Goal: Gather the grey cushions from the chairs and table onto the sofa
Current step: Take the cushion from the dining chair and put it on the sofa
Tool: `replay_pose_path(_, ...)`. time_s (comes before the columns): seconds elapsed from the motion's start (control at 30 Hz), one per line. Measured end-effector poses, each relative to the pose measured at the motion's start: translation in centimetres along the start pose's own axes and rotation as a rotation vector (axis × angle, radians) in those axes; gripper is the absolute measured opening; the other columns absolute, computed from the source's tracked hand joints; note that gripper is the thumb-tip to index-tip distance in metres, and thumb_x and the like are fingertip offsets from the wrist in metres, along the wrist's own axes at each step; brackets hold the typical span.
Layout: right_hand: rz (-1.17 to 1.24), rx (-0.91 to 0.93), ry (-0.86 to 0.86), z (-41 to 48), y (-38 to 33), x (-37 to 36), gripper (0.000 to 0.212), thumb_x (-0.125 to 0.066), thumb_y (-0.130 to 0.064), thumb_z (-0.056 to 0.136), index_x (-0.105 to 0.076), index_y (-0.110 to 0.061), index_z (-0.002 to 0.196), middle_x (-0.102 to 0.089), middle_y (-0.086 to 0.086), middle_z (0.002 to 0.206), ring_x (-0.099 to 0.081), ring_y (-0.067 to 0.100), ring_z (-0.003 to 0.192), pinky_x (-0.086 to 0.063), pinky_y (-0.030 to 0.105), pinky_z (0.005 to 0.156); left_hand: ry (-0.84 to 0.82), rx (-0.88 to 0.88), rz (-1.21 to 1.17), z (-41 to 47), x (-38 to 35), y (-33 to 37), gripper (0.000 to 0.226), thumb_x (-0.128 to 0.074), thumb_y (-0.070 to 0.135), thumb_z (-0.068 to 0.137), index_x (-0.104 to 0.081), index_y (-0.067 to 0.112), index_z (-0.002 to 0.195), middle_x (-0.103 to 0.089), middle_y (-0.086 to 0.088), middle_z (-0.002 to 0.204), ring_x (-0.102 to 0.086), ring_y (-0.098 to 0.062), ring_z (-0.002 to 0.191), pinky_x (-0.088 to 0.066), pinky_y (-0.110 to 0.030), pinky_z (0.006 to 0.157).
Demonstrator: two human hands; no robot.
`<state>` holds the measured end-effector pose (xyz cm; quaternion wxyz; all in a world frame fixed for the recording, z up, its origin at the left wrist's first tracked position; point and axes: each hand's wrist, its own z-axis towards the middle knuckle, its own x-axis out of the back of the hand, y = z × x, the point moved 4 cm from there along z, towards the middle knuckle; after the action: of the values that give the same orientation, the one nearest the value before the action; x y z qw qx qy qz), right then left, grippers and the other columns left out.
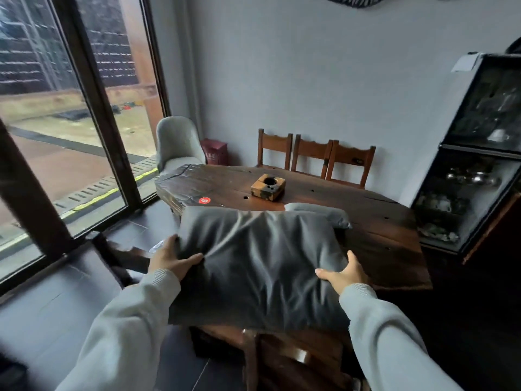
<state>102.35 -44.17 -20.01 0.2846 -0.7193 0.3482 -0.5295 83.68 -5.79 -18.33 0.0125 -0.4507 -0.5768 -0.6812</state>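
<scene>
Gripping the grey cushion (262,266) at both side edges, we have our left hand (169,256) pinching the fabric and our right hand (342,273) clamped opposite, the cushion held over the near end of the wooden table (375,221). A second grey cushion (318,214) lies on the table just behind it. The risk: slack fabric slipping from a pinch, or a corner catching the wooden block (267,187). Open floor lies left, towards the window (56,136); the glass cabinet (476,153) crowds the right. No sofa in view.
</scene>
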Motion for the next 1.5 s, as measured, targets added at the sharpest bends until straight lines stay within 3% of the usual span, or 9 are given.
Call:
replay_pose_path(0.2, 0.036, 0.062, -0.202, -5.1, -7.0, -7.7, 0.073, -0.094, -0.006, 0.065, -0.064, -0.001, 0.131, -0.070, 0.016, 0.125, -0.065, 0.033, 0.110, -0.048, 0.038, 0.101, 0.170, 0.172, -0.307, -3.1, 13.3, -5.7, 0.104, -0.096, 0.010, 0.061, -0.043, 0.009, 0.151, -0.053, -0.015, 0.147, -0.051, -0.032, 0.134, -0.039, -0.035, 0.112)
replay_pose_path(0.3, 0.012, 0.143, -0.311, -8.8, -10.6, -12.6, 0.078, -0.094, -0.006, 0.063, -0.063, -0.002, 0.134, -0.069, 0.018, 0.130, -0.063, 0.034, 0.120, -0.046, 0.043, 0.110, 0.240, 0.221, -0.412, -5.5, 20.5, -10.2, 0.079, -0.094, 0.003, 0.059, -0.062, 0.004, 0.131, -0.068, -0.017, 0.123, -0.063, -0.035, 0.116, -0.049, -0.035, 0.098)
replay_pose_path(0.47, 0.106, 0.268, -0.444, -17.9, -16.9, -22.2, 0.079, -0.090, -0.028, 0.074, -0.058, -0.006, 0.142, -0.063, 0.012, 0.126, -0.057, 0.033, 0.125, -0.037, 0.032, 0.097, 0.349, 0.226, -0.617, -11.5, 32.4, -19.7, 0.054, -0.086, -0.005, 0.067, -0.067, 0.007, 0.116, -0.074, -0.010, 0.095, -0.069, -0.027, 0.092, -0.055, -0.020, 0.070)
replay_pose_path(0.57, 0.212, 0.267, -0.478, -24.6, -19.8, -28.2, 0.089, -0.085, -0.058, 0.073, -0.058, -0.012, 0.144, -0.060, 0.012, 0.145, -0.054, 0.030, 0.132, -0.034, 0.034, 0.113, 0.419, 0.221, -0.677, -14.9, 39.3, -25.7, 0.057, -0.082, -0.002, 0.074, -0.065, 0.006, 0.128, -0.072, -0.018, 0.113, -0.069, -0.030, 0.100, -0.056, -0.033, 0.087)
replay_pose_path(0.7, 0.208, 0.330, -0.520, -32.8, -22.1, -35.9, 0.052, -0.091, -0.051, 0.070, -0.070, -0.020, 0.107, -0.072, 0.008, 0.116, -0.064, 0.033, 0.113, -0.043, 0.041, 0.111, 0.534, 0.236, -0.664, -18.9, 46.9, -33.3, 0.057, -0.082, 0.001, 0.077, -0.061, 0.004, 0.130, -0.071, -0.010, 0.107, -0.067, -0.011, 0.081, -0.053, -0.013, 0.062)
replay_pose_path(0.83, 0.199, 0.411, -0.680, -40.0, -24.2, -44.1, 0.045, -0.092, -0.022, 0.075, -0.072, -0.016, 0.114, -0.075, -0.001, 0.087, -0.072, 0.020, 0.079, -0.055, 0.029, 0.071, 0.609, 0.325, -0.689, -22.8, 54.2, -41.7, 0.084, -0.089, 0.003, 0.057, -0.054, 0.001, 0.133, -0.069, -0.017, 0.116, -0.068, -0.031, 0.102, -0.055, -0.042, 0.092)
replay_pose_path(0.97, 0.151, 0.430, -0.811, -45.2, -25.1, -51.4, 0.057, -0.089, -0.002, 0.074, -0.068, -0.008, 0.126, -0.075, 0.016, 0.108, -0.071, 0.036, 0.100, -0.056, 0.046, 0.098, 0.689, 0.413, -0.675, -25.7, 59.0, -49.0, 0.073, -0.082, -0.013, 0.063, -0.052, 0.013, 0.125, -0.070, -0.013, 0.111, -0.067, -0.020, 0.086, -0.053, -0.034, 0.072)
replay_pose_path(1.13, 0.099, 0.482, -0.894, -49.9, -27.8, -60.2, 0.056, -0.088, 0.007, 0.068, -0.065, -0.013, 0.115, -0.071, 0.003, 0.092, -0.065, 0.016, 0.079, -0.051, 0.028, 0.069, 0.832, 0.507, -0.701, -26.9, 62.7, -57.2, 0.081, -0.077, -0.026, 0.052, -0.049, 0.014, 0.117, -0.067, -0.006, 0.097, -0.064, -0.036, 0.102, -0.051, -0.052, 0.097)
replay_pose_path(1.5, 0.049, 0.501, -1.084, -55.6, -36.7, -82.8, 0.069, -0.083, 0.015, 0.072, -0.059, 0.005, 0.135, -0.069, 0.023, 0.120, -0.064, 0.028, 0.097, -0.050, 0.032, 0.087, 0.986, 0.581, -0.689, -20.8, 73.1, -67.5, 0.101, -0.079, -0.001, 0.030, -0.051, 0.007, 0.126, -0.065, -0.018, 0.118, -0.063, -0.040, 0.112, -0.050, -0.057, 0.100)
